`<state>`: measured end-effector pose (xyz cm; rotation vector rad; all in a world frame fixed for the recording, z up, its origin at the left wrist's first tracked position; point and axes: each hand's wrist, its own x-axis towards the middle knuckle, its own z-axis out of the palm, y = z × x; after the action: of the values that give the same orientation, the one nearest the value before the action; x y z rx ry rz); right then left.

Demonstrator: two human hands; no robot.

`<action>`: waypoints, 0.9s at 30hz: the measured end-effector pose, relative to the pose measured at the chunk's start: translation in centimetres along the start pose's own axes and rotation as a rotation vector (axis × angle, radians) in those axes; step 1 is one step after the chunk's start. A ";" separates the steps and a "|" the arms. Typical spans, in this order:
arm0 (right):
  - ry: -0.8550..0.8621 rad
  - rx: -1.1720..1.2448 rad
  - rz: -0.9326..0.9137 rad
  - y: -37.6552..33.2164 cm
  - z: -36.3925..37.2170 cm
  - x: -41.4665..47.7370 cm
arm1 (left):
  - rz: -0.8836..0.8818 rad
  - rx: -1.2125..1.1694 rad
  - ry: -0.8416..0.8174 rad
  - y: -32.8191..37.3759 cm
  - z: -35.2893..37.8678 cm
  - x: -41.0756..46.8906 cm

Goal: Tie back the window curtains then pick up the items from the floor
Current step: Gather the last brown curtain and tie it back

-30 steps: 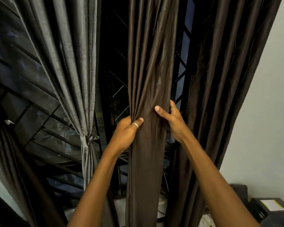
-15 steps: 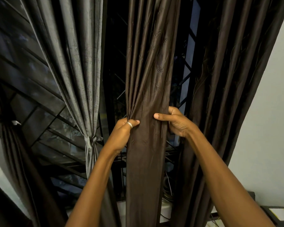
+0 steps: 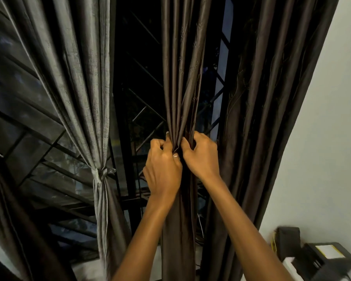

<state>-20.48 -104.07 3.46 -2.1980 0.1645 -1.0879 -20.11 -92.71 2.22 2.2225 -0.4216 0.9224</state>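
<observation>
A dark brown curtain panel hangs in the middle of the window. My left hand, with a ring on one finger, and my right hand both clutch it at the same height, pinching its folds into a tight bunch between them. Below my hands the panel falls straight down between my forearms. To the left, a grey curtain is gathered and knotted with a tie. A wider brown curtain hangs loose on the right.
Behind the curtains is a dark window with a metal grille. A white wall stands at the right. Black boxes or devices sit low at the right corner. Another dark curtain hangs at the far left.
My hands moved together from the panel's two edges, squeezing the flat brown fabric into a narrow bunch. The view tilted slightly.
</observation>
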 end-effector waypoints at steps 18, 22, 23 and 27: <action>-0.198 0.554 0.257 0.2 -2.4 0.0 | 0.018 -0.756 -0.311 -3.1 -0.4 0.8; -0.294 0.741 0.306 0.2 -2.9 0.3 | -0.132 -0.790 -0.411 -4.0 -1.0 3.3; -0.318 0.771 0.305 0.2 -3.1 0.4 | -0.132 -0.831 -0.508 -4.1 -1.1 3.9; -0.387 0.825 0.287 0.1 -3.3 0.4 | -0.033 -0.932 -0.767 -3.1 -1.4 5.3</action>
<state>-22.65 -106.04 5.09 -1.5226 -0.1236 -0.4279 -15.52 -89.68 5.31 1.5839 -0.9238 -0.2140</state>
